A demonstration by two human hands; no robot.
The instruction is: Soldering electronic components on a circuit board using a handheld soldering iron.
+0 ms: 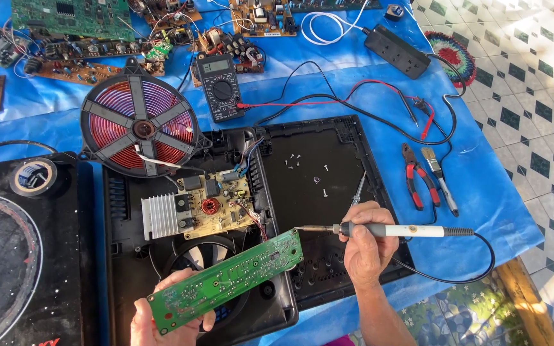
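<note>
I've got my left hand (161, 317) at the bottom edge, fingers closed on the lower end of one long green circuit board (226, 280), held tilted over the open black cooker base (120, 256). My right hand (365, 247) has its fingers wrapped shut round one soldering iron (392, 230), tip just touching the board's upper right end. In the base: one finned heatsink (159, 216), one power board (220, 204), one fan, partly hidden. One red coil disc (138, 130) lies above left, one multimeter (221, 86) beside it with two probes (418, 115). One pair of red-handled pliers (417, 176) and one brush (439, 176) right. About seven loose screws (307, 170) in the second black shell (328, 160).
</note>
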